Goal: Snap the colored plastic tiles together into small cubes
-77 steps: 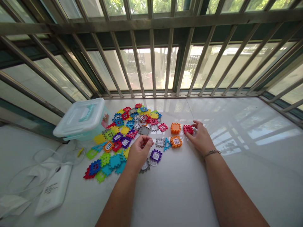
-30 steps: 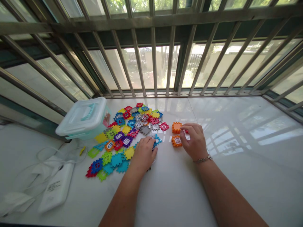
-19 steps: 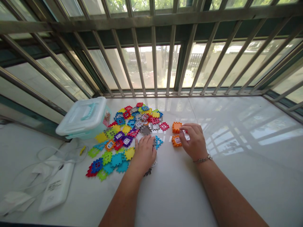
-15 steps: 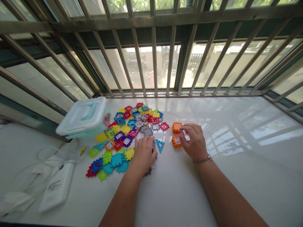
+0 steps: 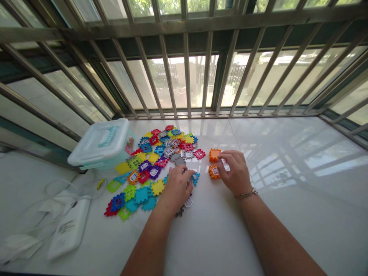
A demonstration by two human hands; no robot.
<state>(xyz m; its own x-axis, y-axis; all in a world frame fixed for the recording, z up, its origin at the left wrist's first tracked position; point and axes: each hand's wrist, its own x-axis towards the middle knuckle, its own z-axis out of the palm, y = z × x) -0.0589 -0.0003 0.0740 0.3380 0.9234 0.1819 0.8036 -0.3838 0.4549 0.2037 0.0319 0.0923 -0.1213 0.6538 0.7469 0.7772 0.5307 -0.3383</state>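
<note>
**Figure.** Left hand (image 5: 178, 188), fingers arched over the edge of a scattered heap of interlocking plastic tiles (image 5: 149, 168), partly covering a blue triangular tile (image 5: 196, 178); any grasp cannot be determined. Right hand (image 5: 234, 172), fingers curled, lies just beside an upper orange tile (image 5: 214, 155) and a lower orange window tile (image 5: 214, 171); any grasp is likewise unclear. Compared with the preceding view, the left hand has shifted rightward onto the blue tile. A lidded translucent storage box (image 5: 99, 143), contents indistinct, stands left of the heap. A white stone ledge (image 5: 287, 214) bears everything, with steel window bars (image 5: 186, 84) beyond.
</note>
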